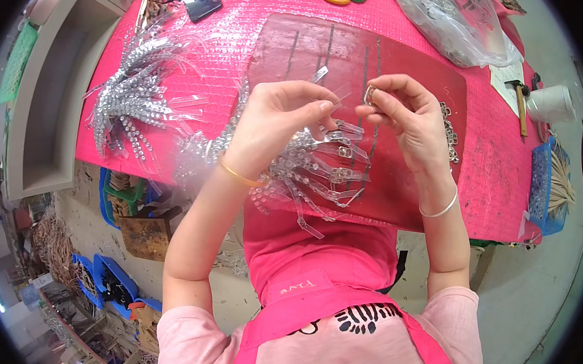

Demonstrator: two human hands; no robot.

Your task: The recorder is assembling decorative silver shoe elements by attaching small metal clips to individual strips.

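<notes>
1. While the left hand (294,108) pinches one clear strip (344,97), the right hand (403,105) grips one small buckle (369,95) just right of it, both above one red mat (425,80).
2. Studded straps (304,162): two bunches, strands too tangled to count.
3. Farther out: one pair of scissors (335,2), one phone (202,2), one hammer (521,109).

Head view: we look steeply down from head height
Table (499,189): we face across it
Hands (280,109): close below us, around mid-view

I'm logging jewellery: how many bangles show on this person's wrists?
2: a yellow bangle on the left wrist, a silvery bangle on the right wrist; none appears hidden.
</notes>
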